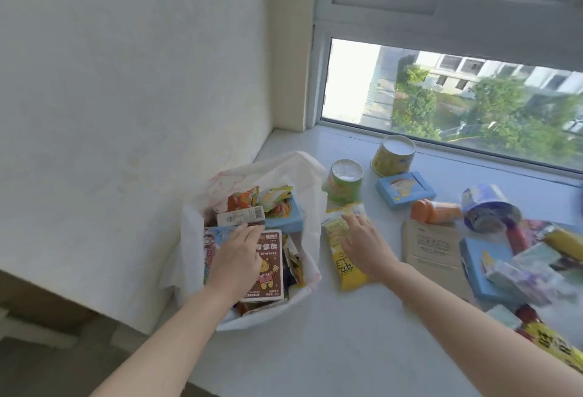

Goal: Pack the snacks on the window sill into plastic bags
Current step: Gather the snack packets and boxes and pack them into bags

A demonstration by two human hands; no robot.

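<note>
- The white plastic bag (303, 182) sits open on the window sill (315, 349), in the corner where the sill meets the wall, and it already holds several snacks.
- The left hand (235, 258) reaches into the bag with fingers spread flat, lying on a brown snack box (268, 273) with a cartoon bear; it presses rather than grips.
- Deeper in the bag lie a blue box (288, 218), a white carton with a barcode (241, 215) and orange packets (238, 201).
- The right hand (367, 247) rests just beside the bag, fingers open and laid over a yellow snack packet (345, 265) flat on the sill; no closed grip shows.
- Beyond that packet stands a green tub (344, 187), close to the bag's far rim.
- Further from the bag are a yellow tub (392, 157), a second blue box (405, 190), an orange bottle (435, 211) on its side and a tan paper pouch (432, 248).
- More mixed packets lie farthest from the bag, too blurred to name.
</note>
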